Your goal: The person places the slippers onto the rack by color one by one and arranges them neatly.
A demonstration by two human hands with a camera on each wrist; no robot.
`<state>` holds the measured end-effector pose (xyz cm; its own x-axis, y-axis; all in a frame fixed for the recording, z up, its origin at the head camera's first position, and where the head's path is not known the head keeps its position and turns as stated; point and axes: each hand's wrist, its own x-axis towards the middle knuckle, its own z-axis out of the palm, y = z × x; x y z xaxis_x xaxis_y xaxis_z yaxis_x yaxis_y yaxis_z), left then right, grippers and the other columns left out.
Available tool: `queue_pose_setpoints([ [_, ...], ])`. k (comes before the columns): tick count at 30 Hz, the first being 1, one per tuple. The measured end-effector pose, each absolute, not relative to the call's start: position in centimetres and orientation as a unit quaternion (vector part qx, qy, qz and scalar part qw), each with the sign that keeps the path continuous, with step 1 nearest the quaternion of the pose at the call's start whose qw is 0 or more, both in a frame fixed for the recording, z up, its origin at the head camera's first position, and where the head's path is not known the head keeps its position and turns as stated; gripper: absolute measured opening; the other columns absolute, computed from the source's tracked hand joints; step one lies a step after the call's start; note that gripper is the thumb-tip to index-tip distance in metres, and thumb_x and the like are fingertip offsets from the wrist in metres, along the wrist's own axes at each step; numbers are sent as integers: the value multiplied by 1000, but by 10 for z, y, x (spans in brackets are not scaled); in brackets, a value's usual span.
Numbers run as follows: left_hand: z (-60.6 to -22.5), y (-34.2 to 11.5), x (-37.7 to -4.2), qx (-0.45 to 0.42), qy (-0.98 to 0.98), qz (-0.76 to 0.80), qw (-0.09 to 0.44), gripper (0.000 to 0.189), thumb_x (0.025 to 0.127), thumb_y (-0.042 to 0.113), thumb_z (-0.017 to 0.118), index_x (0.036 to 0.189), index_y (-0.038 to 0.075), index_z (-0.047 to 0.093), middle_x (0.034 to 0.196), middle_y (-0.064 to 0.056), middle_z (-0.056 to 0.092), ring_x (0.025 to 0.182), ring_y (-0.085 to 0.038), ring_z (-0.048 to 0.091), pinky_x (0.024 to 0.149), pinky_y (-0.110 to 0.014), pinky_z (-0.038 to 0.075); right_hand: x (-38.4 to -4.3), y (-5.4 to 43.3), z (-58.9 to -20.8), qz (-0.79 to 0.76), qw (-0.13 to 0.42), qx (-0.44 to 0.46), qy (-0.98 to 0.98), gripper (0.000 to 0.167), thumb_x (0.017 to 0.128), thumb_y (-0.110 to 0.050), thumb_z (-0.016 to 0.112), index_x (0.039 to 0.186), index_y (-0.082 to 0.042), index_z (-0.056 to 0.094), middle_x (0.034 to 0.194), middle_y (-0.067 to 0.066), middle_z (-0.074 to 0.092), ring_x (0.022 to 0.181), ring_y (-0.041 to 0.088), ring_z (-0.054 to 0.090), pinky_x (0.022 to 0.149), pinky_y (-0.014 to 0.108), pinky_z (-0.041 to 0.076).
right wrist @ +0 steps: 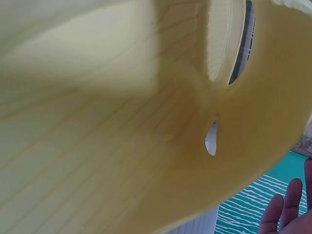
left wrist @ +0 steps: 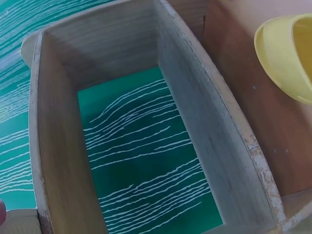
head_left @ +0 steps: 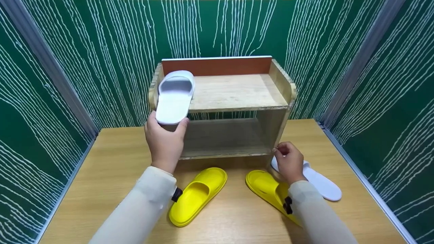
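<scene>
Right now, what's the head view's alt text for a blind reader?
A left hand holds a white slipper at the top left of a wooden rack. The right hand is near the rack's lower right corner; another white slipper and two yellow slippers lie on the table.

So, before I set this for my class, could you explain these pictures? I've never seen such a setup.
No machine: a person works with bare hands. One picture comes from a camera on the head, the others from each wrist. On the table stands a wooden rack; two yellow slippers and a white slipper lie near it. The left hand holds another white slipper at the top shelf's left end. The right hand is by the rack's lower right corner; whether it grips it is unclear.
</scene>
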<state>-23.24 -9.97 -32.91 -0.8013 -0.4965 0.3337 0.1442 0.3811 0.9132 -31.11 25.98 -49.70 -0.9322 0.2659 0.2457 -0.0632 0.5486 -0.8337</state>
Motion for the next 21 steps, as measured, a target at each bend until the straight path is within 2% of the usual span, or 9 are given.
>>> queue_pose_setpoints([
  [12,-333,-106,-234,117,-788,-534,282,98,87,37,88,160,3,33,156,-14,45,138,-29,45,125,-44,35,-309,258,-495,483,156,-66,-859,14,104,-16,69,117,-12,66,112,8,70,102,23,61,86,18,52],
  [21,-349,-118,-228,111,-784,-548,272,100,87,32,88,162,3,28,152,-15,45,138,-28,50,120,-40,42,-308,258,-496,481,163,-58,-860,13,104,-15,68,116,-12,66,112,8,71,101,23,62,86,16,51],
])
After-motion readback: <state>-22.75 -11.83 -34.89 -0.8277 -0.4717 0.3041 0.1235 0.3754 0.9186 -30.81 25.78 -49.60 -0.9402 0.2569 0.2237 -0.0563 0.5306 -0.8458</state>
